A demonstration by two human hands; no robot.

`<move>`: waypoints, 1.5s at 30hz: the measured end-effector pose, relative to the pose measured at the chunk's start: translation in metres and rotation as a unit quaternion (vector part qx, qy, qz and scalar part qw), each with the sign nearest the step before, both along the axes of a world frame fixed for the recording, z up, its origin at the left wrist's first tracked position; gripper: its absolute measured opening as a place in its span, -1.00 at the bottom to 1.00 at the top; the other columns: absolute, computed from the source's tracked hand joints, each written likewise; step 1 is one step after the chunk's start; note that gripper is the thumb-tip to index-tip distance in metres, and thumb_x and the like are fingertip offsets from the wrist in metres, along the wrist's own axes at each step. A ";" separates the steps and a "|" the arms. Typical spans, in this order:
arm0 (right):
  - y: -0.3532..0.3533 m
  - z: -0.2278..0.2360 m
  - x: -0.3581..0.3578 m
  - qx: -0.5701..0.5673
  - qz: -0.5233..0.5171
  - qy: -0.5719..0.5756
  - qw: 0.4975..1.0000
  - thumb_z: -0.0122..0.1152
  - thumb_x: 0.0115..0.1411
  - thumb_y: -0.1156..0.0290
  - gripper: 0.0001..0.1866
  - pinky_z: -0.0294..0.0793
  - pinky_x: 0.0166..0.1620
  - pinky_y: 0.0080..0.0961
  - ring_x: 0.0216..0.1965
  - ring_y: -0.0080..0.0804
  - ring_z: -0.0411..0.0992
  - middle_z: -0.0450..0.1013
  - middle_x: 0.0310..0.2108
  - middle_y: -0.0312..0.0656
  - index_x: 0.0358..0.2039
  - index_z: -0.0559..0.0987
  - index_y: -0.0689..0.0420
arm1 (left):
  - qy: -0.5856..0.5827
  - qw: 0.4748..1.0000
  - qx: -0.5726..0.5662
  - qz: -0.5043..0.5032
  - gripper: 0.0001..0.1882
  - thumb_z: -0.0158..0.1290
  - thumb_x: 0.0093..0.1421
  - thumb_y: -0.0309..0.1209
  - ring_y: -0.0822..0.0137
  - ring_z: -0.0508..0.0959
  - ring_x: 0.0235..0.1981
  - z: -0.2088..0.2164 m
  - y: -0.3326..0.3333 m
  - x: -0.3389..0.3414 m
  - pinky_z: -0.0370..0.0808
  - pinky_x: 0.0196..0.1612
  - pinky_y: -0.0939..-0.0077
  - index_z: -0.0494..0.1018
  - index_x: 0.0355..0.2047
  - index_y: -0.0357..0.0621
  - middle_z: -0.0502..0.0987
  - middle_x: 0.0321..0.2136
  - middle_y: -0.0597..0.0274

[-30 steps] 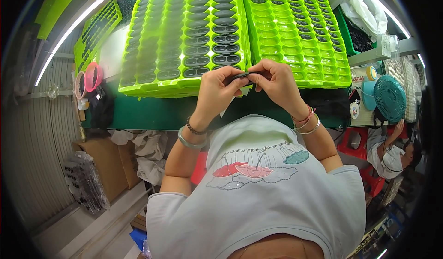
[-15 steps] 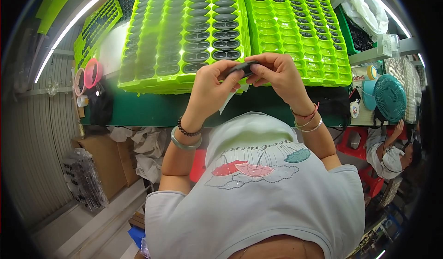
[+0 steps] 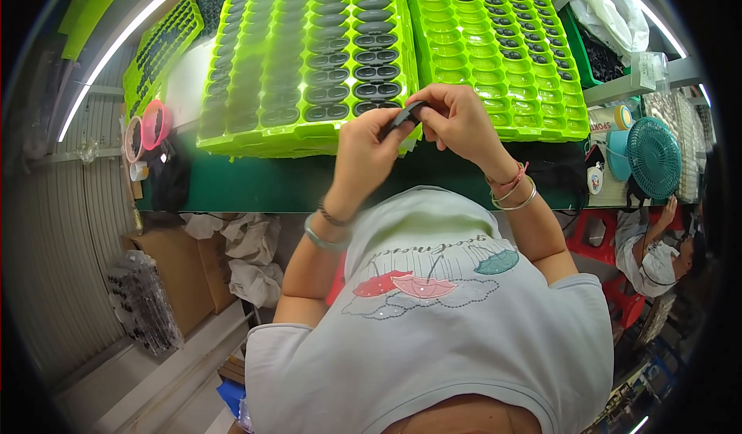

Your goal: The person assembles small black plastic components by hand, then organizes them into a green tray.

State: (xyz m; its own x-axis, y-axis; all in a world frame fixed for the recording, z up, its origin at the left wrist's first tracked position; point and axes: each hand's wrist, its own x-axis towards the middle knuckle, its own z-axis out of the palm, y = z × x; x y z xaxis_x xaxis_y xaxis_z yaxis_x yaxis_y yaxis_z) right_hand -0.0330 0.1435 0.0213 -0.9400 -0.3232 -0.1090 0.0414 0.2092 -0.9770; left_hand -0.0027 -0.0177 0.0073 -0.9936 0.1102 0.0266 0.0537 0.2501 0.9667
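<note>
I am seeing both hands closing on one small black case (image 3: 403, 117). The left hand (image 3: 365, 144) is gripping its lower end between thumb and fingers; the right hand (image 3: 461, 123) is pinching its upper end. The case is tilting up toward the right, sitting near the front right corner of the left green tray (image 3: 313, 142). That tray is holding rows of black cases, a haze blurring its left columns. The right green tray (image 3: 444, 74) is showing many bare hollows. Both are resting on a dark green table (image 3: 267, 183).
</note>
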 end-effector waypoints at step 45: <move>-0.012 -0.015 -0.008 -0.089 -0.047 -0.040 0.994 0.06 0.17 0.47 -0.81 0.40 -0.46 -0.77 -0.53 -0.62 0.45 0.47 -0.49 -0.25 -0.24 0.52 0.27 | 0.178 0.873 -0.453 0.040 -0.88 0.10 0.01 -0.44 0.24 0.53 -0.48 -0.007 -0.256 -0.190 0.45 -0.38 0.47 0.50 -0.42 -0.20 0.53 -0.51 0.10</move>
